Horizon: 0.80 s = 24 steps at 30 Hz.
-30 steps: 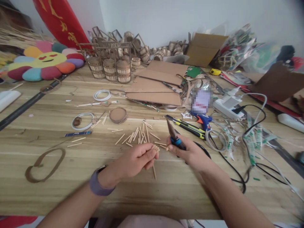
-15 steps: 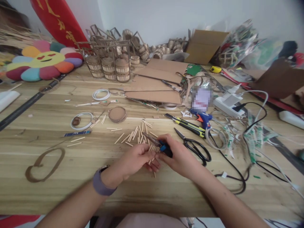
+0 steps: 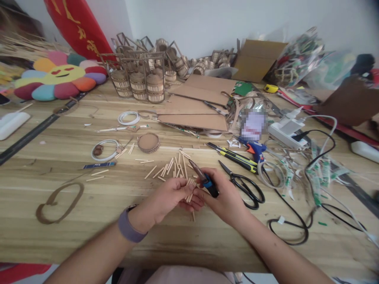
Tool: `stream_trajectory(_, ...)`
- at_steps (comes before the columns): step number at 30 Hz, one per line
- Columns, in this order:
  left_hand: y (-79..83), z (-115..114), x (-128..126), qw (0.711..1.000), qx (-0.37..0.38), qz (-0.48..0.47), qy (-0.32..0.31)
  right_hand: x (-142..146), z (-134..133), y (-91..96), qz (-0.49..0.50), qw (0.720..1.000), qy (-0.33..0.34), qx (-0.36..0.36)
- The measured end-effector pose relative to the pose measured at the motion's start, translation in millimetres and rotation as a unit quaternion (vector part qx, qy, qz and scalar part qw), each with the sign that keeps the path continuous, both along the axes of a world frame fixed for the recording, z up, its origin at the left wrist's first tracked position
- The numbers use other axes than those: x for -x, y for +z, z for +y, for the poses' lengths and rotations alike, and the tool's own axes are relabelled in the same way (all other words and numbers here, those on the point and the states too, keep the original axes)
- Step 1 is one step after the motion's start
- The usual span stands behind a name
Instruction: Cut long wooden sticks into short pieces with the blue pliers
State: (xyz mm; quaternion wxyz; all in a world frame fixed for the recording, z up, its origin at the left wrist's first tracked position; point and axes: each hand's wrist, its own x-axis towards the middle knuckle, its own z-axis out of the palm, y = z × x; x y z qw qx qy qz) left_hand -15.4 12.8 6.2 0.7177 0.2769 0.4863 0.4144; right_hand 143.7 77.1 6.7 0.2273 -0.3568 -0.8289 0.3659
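My left hand is closed, pinching several short pale wooden sticks side by side between thumb and fingers. Wrapped in my right hand is a blue-and-black-handled tool with a long pointed metal nose, aimed up and left. Its exact kind is unclear. The right fingertips meet the left ones beside the held sticks. Just beyond both hands, loose wooden sticks lie scattered on the wooden table. Black-handled scissors rest right of my right hand.
A yellow-black utility knife, a blue glue gun and cables lie at right. A round woven-edged base and white tape rolls sit at left. Cardboard sheets, small lidded baskets and a power strip stand farther back.
The tool's metal nose has lifted and turned away from the held sticks, and more of them shows now. My left hand keeps its pinch. The whole view has shifted slightly.
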Motion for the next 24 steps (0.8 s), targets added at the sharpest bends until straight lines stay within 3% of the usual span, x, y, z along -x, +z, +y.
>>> stream_trajectory(5,-0.5,0.7,3.7,0.998,-0.033,0.059,-0.010,0.2,1.9,1.5,0.013,0.999,0.006,0.037)
stream_trajectory(8,2.0,2.6,13.2,0.984,-0.091,0.155,0.004,0.2,7.3,0.2,-0.002,0.998,-0.021,0.052)
stream_trajectory(10,5.0,3.4,20.7,0.958,-0.132,0.253,0.021,1.1,11.5,-2.3,-0.046,0.997,-0.035,0.045)
stream_trajectory(13,10.9,2.9,27.8,0.891,-0.163,0.424,0.026,5.8,15.1,-3.6,-0.116,0.993,-0.026,0.019)
stream_trajectory(17,17.7,0.7,26.7,0.809,-0.183,0.558,-0.023,21.4,12.6,5.3,-0.214,0.977,0.001,-0.014)
stream_trajectory(21,20.2,-0.1,23.0,0.772,-0.198,0.600,-0.073,39.8,10.4,15.6,-0.326,0.944,0.021,-0.049)
stream_trajectory(24,21.3,-1.1,21.1,0.762,-0.201,0.607,-0.100,46.1,11.7,17.6,-0.367,0.927,0.024,-0.069)
